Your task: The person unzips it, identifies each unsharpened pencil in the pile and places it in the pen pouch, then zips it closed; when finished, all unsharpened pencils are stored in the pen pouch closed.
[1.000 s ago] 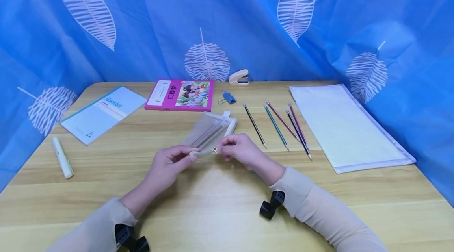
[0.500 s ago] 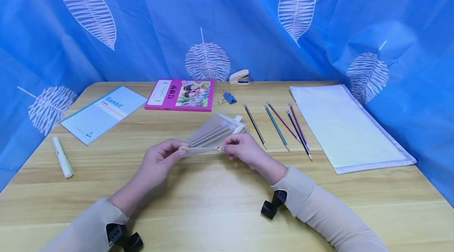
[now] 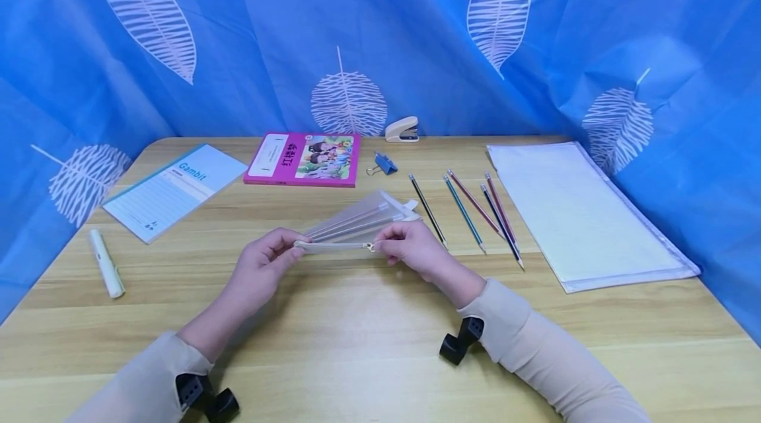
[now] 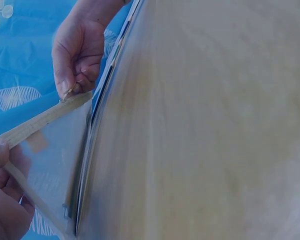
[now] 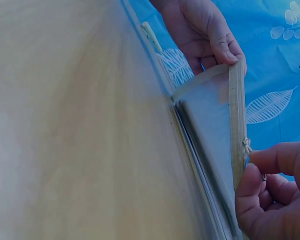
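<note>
A see-through zip pouch (image 3: 357,205) with several pencils (image 3: 352,225) inside is held just off the table's middle. My left hand (image 3: 259,266) pinches the pouch's left end of the zip edge between thumb and fingers. At the other side, my right hand (image 3: 411,252) pinches the small zip pull (image 5: 247,145) between thumb and forefinger. The zip tape (image 5: 236,110) runs straight between the two hands. In the left wrist view, the pouch film (image 4: 55,160) hangs below the tape, with its lower edge near the tabletop.
Several loose pencils (image 3: 464,213) lie right of the pouch, beside a large white folder (image 3: 585,215). Behind are a blue binder clip (image 3: 385,164), a stapler (image 3: 402,129) and a pink book (image 3: 303,160). A notebook (image 3: 175,192) and marker (image 3: 106,264) lie left.
My left hand has moved left and my right hand slightly right with the zip pull. The gap between them has widened, the zip edge has straightened, and the pouch's far end has swung right.
</note>
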`<action>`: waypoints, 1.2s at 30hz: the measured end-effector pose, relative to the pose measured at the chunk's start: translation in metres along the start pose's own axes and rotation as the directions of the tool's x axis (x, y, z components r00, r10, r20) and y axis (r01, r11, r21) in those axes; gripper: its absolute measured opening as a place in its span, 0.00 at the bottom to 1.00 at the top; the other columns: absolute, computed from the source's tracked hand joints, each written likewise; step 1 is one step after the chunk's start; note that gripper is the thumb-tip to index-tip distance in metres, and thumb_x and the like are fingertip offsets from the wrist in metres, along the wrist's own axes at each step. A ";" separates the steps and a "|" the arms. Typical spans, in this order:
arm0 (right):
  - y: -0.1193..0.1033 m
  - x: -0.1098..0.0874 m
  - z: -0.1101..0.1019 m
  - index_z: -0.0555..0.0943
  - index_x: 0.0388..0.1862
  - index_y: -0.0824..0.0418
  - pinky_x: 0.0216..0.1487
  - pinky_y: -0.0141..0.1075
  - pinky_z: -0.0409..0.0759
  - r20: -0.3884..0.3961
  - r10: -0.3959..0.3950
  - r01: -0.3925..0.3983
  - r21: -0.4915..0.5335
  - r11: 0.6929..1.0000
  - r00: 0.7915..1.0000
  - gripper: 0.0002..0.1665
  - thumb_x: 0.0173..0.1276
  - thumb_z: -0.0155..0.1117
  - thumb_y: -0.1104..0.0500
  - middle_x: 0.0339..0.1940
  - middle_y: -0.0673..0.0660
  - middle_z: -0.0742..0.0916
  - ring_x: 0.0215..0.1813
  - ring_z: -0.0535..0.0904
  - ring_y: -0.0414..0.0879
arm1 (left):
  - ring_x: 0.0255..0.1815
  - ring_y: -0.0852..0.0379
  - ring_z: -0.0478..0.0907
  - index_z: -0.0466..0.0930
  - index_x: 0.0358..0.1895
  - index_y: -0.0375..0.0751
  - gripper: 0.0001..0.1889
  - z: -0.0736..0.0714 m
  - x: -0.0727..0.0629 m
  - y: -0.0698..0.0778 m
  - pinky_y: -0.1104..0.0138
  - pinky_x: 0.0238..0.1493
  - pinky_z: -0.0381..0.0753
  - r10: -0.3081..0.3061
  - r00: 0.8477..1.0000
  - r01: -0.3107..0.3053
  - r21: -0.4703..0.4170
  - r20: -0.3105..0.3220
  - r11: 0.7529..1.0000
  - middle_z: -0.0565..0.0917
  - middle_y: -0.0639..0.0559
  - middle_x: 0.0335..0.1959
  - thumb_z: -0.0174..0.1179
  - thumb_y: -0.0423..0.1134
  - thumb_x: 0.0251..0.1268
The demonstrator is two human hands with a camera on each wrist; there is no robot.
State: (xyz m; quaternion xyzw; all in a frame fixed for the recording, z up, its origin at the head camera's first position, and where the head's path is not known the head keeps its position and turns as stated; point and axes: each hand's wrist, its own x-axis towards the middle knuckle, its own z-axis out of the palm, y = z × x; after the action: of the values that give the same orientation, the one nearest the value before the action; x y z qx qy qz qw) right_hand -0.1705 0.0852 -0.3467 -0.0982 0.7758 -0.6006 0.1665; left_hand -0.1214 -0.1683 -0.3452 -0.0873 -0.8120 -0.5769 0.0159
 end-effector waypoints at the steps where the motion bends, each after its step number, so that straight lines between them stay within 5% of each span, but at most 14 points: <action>1: 0.000 0.000 0.000 0.79 0.36 0.73 0.31 0.30 0.77 0.002 -0.004 0.004 -0.006 1.000 1.000 0.07 0.61 0.59 0.68 0.27 0.53 0.79 0.26 0.73 0.41 | 0.37 0.52 0.75 0.78 0.44 0.34 0.08 0.000 0.000 0.000 0.68 0.37 0.80 -0.003 1.000 0.003 -0.004 0.002 1.000 0.80 0.41 0.41 0.52 0.30 0.66; 6: 0.000 -0.001 -0.003 0.80 0.35 0.70 0.30 0.31 0.77 -0.002 -0.030 0.030 -0.055 0.998 1.000 0.06 0.61 0.60 0.68 0.24 0.52 0.78 0.26 0.73 0.41 | 0.39 0.52 0.75 0.78 0.44 0.34 0.08 0.001 0.000 -0.001 0.69 0.38 0.79 0.002 1.000 -0.002 0.003 0.001 1.000 0.81 0.41 0.41 0.52 0.30 0.66; 13: 0.000 -0.001 -0.001 0.82 0.34 0.67 0.28 0.33 0.78 -0.041 -0.095 0.087 -0.164 0.983 0.995 0.05 0.60 0.61 0.66 0.24 0.54 0.80 0.24 0.74 0.42 | 0.47 0.58 0.74 0.80 0.42 0.39 0.07 0.005 -0.001 0.001 0.67 0.48 0.74 0.021 0.999 -0.016 0.131 -0.033 0.991 0.83 0.48 0.43 0.54 0.32 0.65; 19: -0.003 0.002 0.004 0.82 0.32 0.64 0.27 0.33 0.78 -0.092 -0.141 0.113 -0.257 0.960 0.986 0.04 0.58 0.62 0.65 0.26 0.54 0.82 0.23 0.76 0.41 | 0.49 0.55 0.74 0.81 0.43 0.40 0.08 0.005 -0.001 0.003 0.71 0.47 0.76 0.005 1.000 -0.003 0.117 -0.020 0.993 0.83 0.47 0.45 0.54 0.31 0.65; 28: -0.002 0.005 -0.008 0.83 0.30 0.64 0.23 0.29 0.72 -0.081 -0.150 0.120 -0.291 0.949 0.985 0.04 0.57 0.61 0.65 0.24 0.53 0.81 0.21 0.72 0.40 | 0.56 0.50 0.73 0.83 0.43 0.42 0.09 0.007 -0.002 0.006 0.52 0.59 0.71 -0.024 0.999 0.019 0.122 0.033 0.992 0.82 0.47 0.49 0.54 0.32 0.65; 32: 0.003 0.008 -0.021 0.81 0.32 0.67 0.20 0.28 0.70 -0.078 -0.101 0.080 -0.238 0.968 0.992 0.06 0.58 0.60 0.66 0.22 0.52 0.78 0.21 0.69 0.40 | 0.47 0.54 0.75 0.82 0.43 0.42 0.09 0.001 -0.001 0.002 0.63 0.46 0.78 -0.010 1.000 0.007 0.130 0.022 0.991 0.83 0.47 0.46 0.54 0.32 0.65; 36: 0.009 0.011 -0.036 0.79 0.34 0.70 0.20 0.28 0.68 -0.125 -0.016 -0.005 -0.168 0.986 0.992 0.06 0.59 0.60 0.66 0.18 0.51 0.75 0.20 0.68 0.40 | 0.35 0.58 0.73 0.82 0.44 0.39 0.09 -0.008 -0.003 -0.002 0.70 0.26 0.74 0.007 1.000 -0.006 0.138 -0.003 0.990 0.83 0.45 0.43 0.54 0.31 0.65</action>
State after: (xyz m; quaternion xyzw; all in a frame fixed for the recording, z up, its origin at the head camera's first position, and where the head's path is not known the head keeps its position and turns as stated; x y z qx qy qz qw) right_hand -0.1935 0.1162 -0.3489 -0.0759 0.8325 -0.5384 0.1068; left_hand -0.1197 -0.1765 -0.3451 -0.0875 -0.8496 -0.5196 0.0251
